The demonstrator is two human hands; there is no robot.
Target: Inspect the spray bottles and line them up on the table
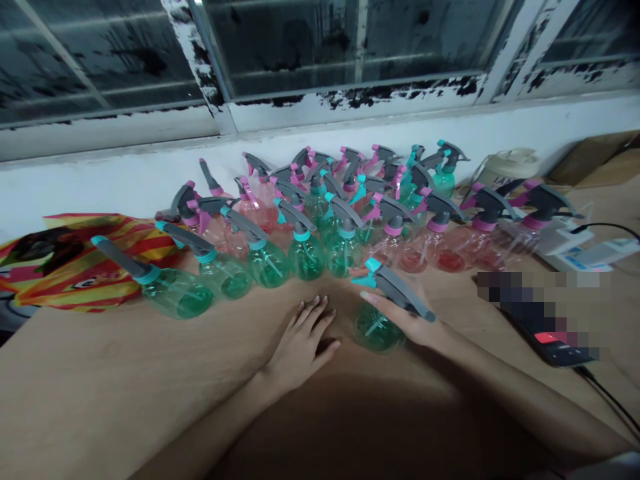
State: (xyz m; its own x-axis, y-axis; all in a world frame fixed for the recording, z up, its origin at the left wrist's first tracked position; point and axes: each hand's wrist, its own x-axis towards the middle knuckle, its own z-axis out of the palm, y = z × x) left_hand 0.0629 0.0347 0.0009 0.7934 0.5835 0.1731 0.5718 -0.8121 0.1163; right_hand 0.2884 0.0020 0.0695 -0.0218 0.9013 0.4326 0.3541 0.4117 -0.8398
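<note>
My right hand [407, 317] is wrapped round a green spray bottle [377, 327] with a grey and teal trigger head, standing on the brown table [125, 373] just in front of me. Beside that bottle my left hand [300, 343] lies flat on the table, fingers stretched out and holding nothing. Behind both hands stand several green spray bottles [265, 260] and several pink spray bottles [440, 247], packed in rows back to the white wall.
A red and yellow striped bag [65, 260] lies at the left edge. A dark phone with a cable [550, 337] and a white power strip [575, 243] lie at the right. A cream lidded container [510, 167] and cardboard boxes [595, 160] stand at the far right.
</note>
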